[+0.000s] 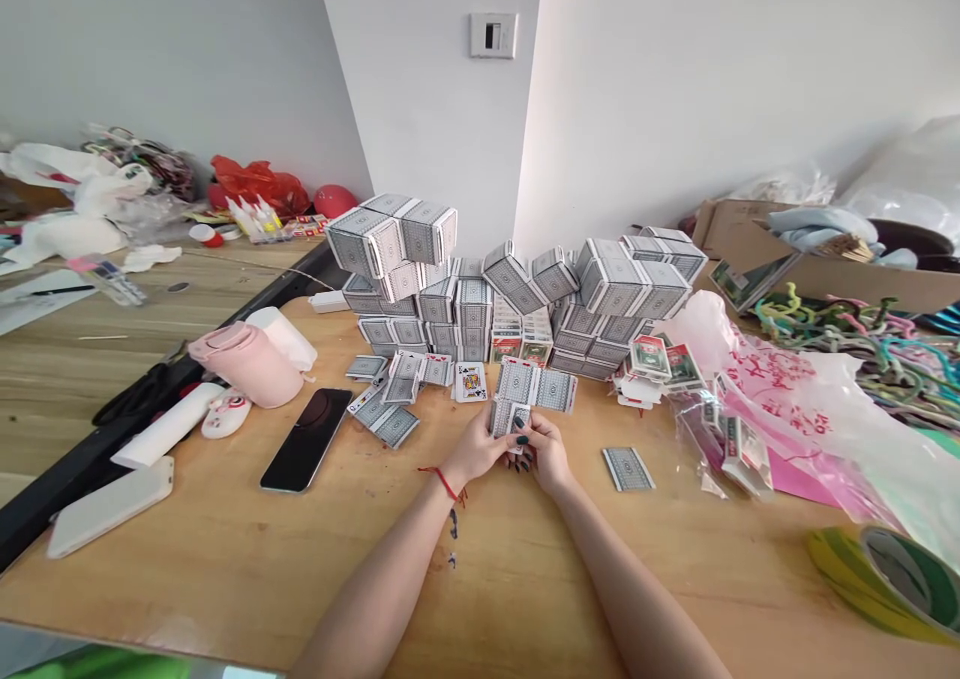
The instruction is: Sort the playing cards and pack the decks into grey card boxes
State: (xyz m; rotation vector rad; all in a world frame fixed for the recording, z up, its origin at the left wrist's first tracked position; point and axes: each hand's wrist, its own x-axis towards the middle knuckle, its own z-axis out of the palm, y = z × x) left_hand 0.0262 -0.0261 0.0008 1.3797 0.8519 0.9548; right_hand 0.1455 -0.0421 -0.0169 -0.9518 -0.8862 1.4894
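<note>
My left hand [480, 451] and my right hand [541, 449] meet over the wooden table [225, 559], both closed on a small stack of playing cards [512, 421] with grey patterned backs. A red string bracelet circles my left wrist. Just beyond the hands lies a fanned row of cards [536, 386], back side up. A face-up king card [471, 382] lies to the left of it. One lone card [628, 468] rests to the right of my right hand. Behind them rises a pile of card boxes [510, 289].
A black phone [307, 439], a pink jug [247, 361] and a white phone [109, 507] lie on the left. Pink and clear plastic bags [780, 419] hold more card packs on the right. Tape rolls [892, 579] sit at the right edge, a cardboard box [825, 269] behind.
</note>
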